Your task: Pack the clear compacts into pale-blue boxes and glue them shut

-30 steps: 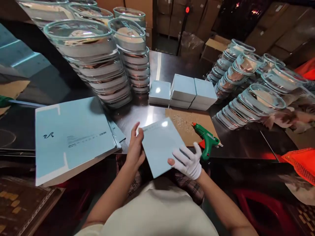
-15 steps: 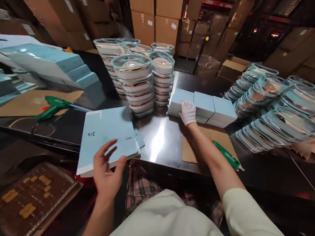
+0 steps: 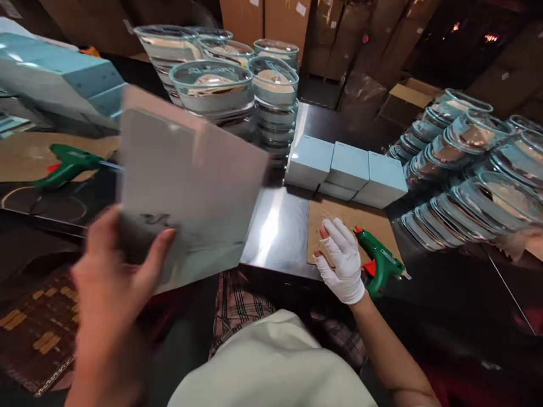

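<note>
Left hand [image 3: 114, 271] bare, blurred, grasping the panel [image 3: 195, 181] at its lower left, thumb flat on the face. Panel is held up in front of the near left part of the table [image 3: 271, 217], tilted, face toward the camera; greyish, paler and bluer low down, dark squiggle just by the thumb, rounded outline near its upper left corner. Motion blur smears its edges; cannot tell if its lower edge touches anything. Right hand [image 3: 341, 263] white-gloved, thumb tip and one fingertip poking out, fingers bent and parted, nothing seen in it; over the near edge of the cardboard [image 3: 316, 226], contact unclear. Green glue gun [image 3: 379, 260] just right of that hand, orange nozzle toward the cardboard's middle, handle at the near edge of the table. Open room: shiny bare strip of table between panel and cardboard, running from the near edge back past the boxes' left side. Boxes [image 3: 348, 164], pale blue, in a row along the cardboard's far edge. Left glass stack [image 3: 212, 90] right behind the panel, tight in that direction; right glass stack [image 3: 445, 209] just beyond the cardboard's right edge. Second glue gun [image 3: 70, 164] left of panel.
</note>
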The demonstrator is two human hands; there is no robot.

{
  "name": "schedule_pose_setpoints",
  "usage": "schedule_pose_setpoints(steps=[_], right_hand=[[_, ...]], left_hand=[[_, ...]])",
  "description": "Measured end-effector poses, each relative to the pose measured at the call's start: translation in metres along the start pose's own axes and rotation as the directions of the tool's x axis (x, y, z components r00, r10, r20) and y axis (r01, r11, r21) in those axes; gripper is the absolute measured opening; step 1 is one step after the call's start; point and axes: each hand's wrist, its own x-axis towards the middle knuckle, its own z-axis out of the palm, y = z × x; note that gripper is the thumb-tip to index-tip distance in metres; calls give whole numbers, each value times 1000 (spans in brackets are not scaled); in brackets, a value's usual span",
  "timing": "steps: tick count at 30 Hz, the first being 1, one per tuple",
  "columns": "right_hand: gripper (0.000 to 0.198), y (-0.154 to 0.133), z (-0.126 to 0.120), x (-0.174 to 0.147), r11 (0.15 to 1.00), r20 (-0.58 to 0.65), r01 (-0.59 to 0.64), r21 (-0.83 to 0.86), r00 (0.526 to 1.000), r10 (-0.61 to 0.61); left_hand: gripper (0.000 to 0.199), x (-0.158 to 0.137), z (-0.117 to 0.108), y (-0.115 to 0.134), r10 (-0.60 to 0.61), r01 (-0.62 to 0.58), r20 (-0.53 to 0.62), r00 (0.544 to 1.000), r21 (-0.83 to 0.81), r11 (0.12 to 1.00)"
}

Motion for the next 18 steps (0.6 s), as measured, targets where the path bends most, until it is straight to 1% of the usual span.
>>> schedule_pose_setpoints(steps=[1, 2, 3, 4, 5, 6, 7, 8, 10, 11, 13, 15, 16, 18], right_hand=[[58, -10, -6, 3, 1000, -35, -23, 17, 999, 23], [56, -18, -11, 7, 998, -71, -59, 24, 996, 60], [52, -24, -15, 10, 994, -104, -103, 30, 989, 106], [47, -28, -18, 12, 988, -128, -149, 40, 980, 153], [41, -29, -21, 11, 979, -137, -193, 65, 970, 200], [37, -29, -23, 7, 966, -124, -235, 109, 961, 248], [33, -27, -25, 1, 945, -85, -279, 170, 951, 296], [32, -23, -26, -7, 913, -15, -328, 242, 940, 341], [36, -15, -26, -23, 821, 192, -436, 369, 900, 392], [41, -11, -26, -29, 782, 301, -477, 402, 875, 379], [55, -6, -24, -38, 755, 475, -499, 425, 833, 283], [66, -4, -19, -43, 733, 582, -503, 457, 793, 181], [70, -5, -15, -47, 692, 631, -529, 490, 764, 137], [77, -7, -2, -61, 550, 716, -621, 558, 696, 60]], left_hand=[[66, -13, 5, 21, 131, -120, 107, 986, -102, 987], [58, -25, 13, 39, 283, -232, 214, 935, -235, 944], [49, -37, 22, 52, 416, -298, 301, 858, -367, 881], [41, -48, 32, 60, 525, -330, 359, 772, -479, 814], [36, -58, 42, 63, 604, -346, 386, 698, -557, 755], [35, -65, 50, 62, 656, -359, 391, 645, -603, 712], [36, -71, 56, 57, 688, -377, 386, 614, -622, 686], [38, -74, 61, 50, 710, -399, 383, 591, -626, 670], [40, -75, 66, 34, 746, -435, 388, 541, -630, 643], [40, -73, 67, 26, 761, -438, 405, 507, -639, 632], [41, -68, 70, 13, 777, -416, 464, 426, -662, 623], [41, -67, 77, 2, 776, -405, 531, 342, -662, 631], [42, -70, 81, -3, 766, -421, 564, 309, -641, 642], [44, -85, 92, -12, 750, -498, 605, 267, -580, 645]])
